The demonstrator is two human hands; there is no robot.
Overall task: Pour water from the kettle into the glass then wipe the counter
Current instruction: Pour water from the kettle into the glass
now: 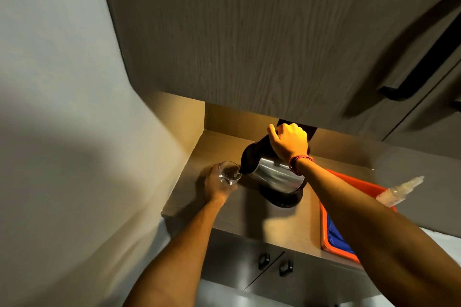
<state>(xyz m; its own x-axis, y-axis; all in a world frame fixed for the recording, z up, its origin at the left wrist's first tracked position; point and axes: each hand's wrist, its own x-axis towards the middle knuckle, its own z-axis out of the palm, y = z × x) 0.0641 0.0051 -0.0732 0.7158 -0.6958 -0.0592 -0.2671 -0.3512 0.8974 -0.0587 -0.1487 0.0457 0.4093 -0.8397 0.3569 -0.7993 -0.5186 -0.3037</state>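
A steel kettle (277,174) with a black lid and handle is tilted to the left, its spout over the rim of a clear glass (229,173). My right hand (289,141) grips the kettle's handle from above. My left hand (217,185) wraps around the glass, which stands near the left end of the counter (252,209). Some water shows inside the glass. The kettle's black base (282,198) lies on the counter just under the tilted kettle.
An orange tray (331,237) with a blue cloth (336,234) in it sits at the counter's right. A clear plastic bottle (399,189) lies across the tray's far edge. A wall cupboard hangs low overhead. A white wall closes the left side.
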